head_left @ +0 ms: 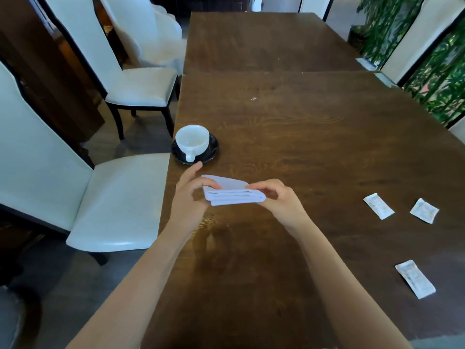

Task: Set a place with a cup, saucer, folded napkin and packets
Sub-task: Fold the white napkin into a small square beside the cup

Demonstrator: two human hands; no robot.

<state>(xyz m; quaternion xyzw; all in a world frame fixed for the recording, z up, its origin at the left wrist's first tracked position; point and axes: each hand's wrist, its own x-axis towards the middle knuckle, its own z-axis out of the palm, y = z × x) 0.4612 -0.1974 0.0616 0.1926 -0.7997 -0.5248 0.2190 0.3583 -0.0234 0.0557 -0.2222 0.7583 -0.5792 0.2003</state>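
item 1, near chair (pixel 120 197): cream seat, dark frame, at 9 o'clock of your hands, drawn up to the table's left edge.
item 2, far chair (pixel 141 86): same make, at 11 o'clock, further along that edge.
item 3, table (pixel 302 122): dark wood with a seam across it at 12 o'clock.
item 4, saucer (pixel 212 152): black, at the table's left edge, at 11 o'clock of the napkin and just beyond your left fingertips.
item 5, cup (pixel 192 138): white, upright on the saucer, handle turned to 6 o'clock, toward you.
item 6, your left hand (pixel 188 197): it pinches the napkin's left end, thumb on top, one finger stretched out toward the saucer without touching it.
item 7, napkin (pixel 234 195): white, folded into several layers, long side running 9 to 3 o'clock, held between your two hands in front of you. whether it rests on the wood cannot be told.
item 8, your right hand (pixel 279 200): fingers curled, it pinches the napkin's right end.
item 9, first packet (pixel 378 206): white, flat on the table at 3 o'clock of the napkin, well apart from it.
item 10, second packet (pixel 424 210): near the first, on its 3 o'clock side.
item 11, third packet (pixel 415 279): at 4 o'clock, nearer you.
item 12, plants (pixel 442 79): green, beyond the table's right edge at 2 o'clock.
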